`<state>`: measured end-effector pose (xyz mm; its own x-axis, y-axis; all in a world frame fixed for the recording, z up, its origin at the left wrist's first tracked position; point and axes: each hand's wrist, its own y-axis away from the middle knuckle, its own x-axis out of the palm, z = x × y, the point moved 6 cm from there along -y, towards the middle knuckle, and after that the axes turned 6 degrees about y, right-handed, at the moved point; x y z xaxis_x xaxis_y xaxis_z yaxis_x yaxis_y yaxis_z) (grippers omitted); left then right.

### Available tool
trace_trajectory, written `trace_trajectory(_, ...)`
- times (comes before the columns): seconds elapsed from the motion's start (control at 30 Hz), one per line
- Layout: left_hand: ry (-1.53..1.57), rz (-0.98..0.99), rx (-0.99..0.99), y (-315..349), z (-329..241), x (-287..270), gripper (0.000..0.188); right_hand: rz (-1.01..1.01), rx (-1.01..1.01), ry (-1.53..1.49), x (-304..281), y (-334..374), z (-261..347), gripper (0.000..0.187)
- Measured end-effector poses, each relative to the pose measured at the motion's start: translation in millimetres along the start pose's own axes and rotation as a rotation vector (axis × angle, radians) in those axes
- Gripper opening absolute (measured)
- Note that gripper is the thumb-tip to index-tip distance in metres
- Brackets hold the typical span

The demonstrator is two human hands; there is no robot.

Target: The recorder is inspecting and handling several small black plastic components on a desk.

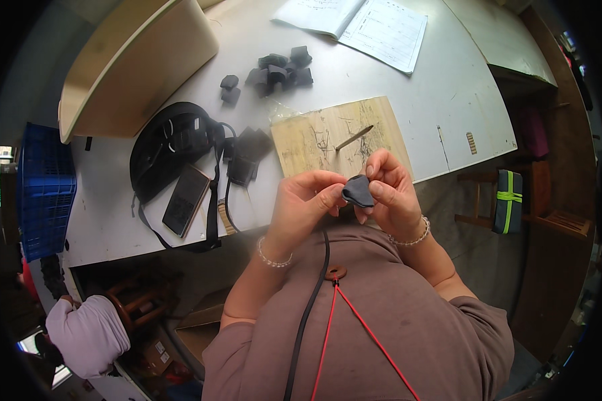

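Observation:
Between my two hands, just above the table's front edge, is a small dark grey piece with a curved, folded shape [358,192]; its exact kind is unclear. My left hand [314,197] pinches its left side between thumb and fingers. From the other side, my right hand [392,189] grips it with the thumb on top. Beyond my hands lies a wooden board [301,144] with dark scratch marks. A pointed metal spike [354,137] stands slanted on that board. Farther back, several similar dark grey pieces [277,72] sit in a loose pile.
Left on the white table [107,220] are a black bag [174,137], a phone [186,200] and more dark pieces [247,157]. An open notebook [381,33] lies at the back. A blue crate [45,194] stands far left, near another person [87,334]. Wooden stools [558,224] are at right.

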<state>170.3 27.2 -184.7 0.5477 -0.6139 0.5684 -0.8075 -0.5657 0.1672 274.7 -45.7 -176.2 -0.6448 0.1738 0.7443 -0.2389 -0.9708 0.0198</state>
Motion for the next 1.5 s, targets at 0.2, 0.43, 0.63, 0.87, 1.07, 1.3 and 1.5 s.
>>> trace_trajectory(0.2,-0.075,0.062,-0.002,3,-6,3,0.014,0.075,-0.027,0.135,1,-1,3,0.017)
trace_trajectory(0.43,0.129,0.042,-0.082,-1,0,5,0.009,0.016,0.088,-0.04,-6,-2,-6,0.014)
trace_trajectory(0.63,0.223,0.127,-0.126,-3,8,4,0.012,-0.046,0.184,-0.162,-10,0,-18,0.013)
trace_trajectory(0.87,0.949,0.386,-0.351,-2,20,24,0.022,0.036,0.202,-0.17,-2,-2,-13,0.013)
trace_trajectory(1.07,0.624,0.392,-0.269,-2,-2,33,0.025,0.002,0.129,-0.02,6,-2,2,0.013)
trace_trajectory(1.3,0.083,0.227,-0.106,-5,-32,28,0.032,-0.007,0.006,0.122,5,-7,19,0.01)
trace_trajectory(1.5,-0.102,0.098,-0.05,-8,-40,23,0.026,0.024,-0.072,0.219,7,-7,26,0.01)
